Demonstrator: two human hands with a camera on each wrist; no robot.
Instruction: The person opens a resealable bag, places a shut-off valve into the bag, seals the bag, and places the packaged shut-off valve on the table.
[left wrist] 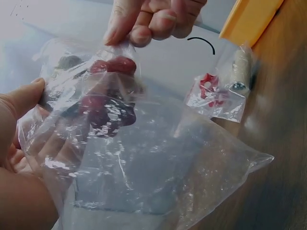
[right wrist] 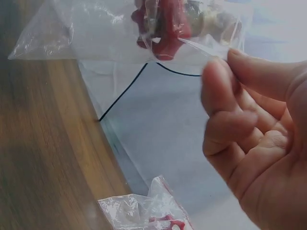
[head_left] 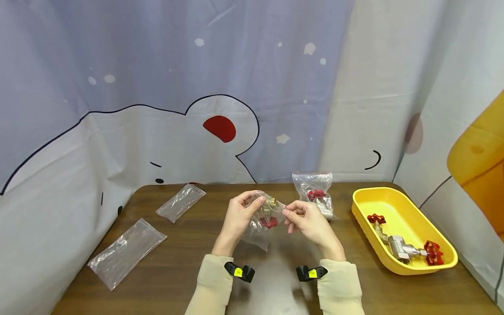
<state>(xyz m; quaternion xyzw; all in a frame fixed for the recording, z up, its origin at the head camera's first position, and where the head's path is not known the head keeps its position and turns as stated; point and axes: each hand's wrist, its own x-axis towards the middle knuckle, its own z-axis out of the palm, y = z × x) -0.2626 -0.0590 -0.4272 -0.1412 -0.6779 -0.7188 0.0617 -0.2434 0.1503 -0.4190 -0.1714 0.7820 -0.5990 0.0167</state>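
Observation:
Above the table, my left hand [head_left: 241,216] grips a clear plastic bag [left wrist: 192,163] with a valve inside. The valve has a red handwheel [head_left: 269,222] and a brass-coloured body [head_left: 271,202], seen through the film. In the left wrist view the left thumb lies at the valve's end. My right hand [head_left: 308,221] pinches a bit of the bag's film between thumb and forefinger, as the right wrist view shows, pulling a taut point out from beside the red handwheel [right wrist: 168,28]. The other right fingers are curled in.
Two flat clear bags, a larger one [head_left: 127,253] and a smaller one [head_left: 181,202], lie on the left of the wooden table [head_left: 177,280]. Another bagged valve [head_left: 316,195] lies at the back. A yellow tray [head_left: 393,199] at right holds valves [head_left: 401,249] with red handwheels.

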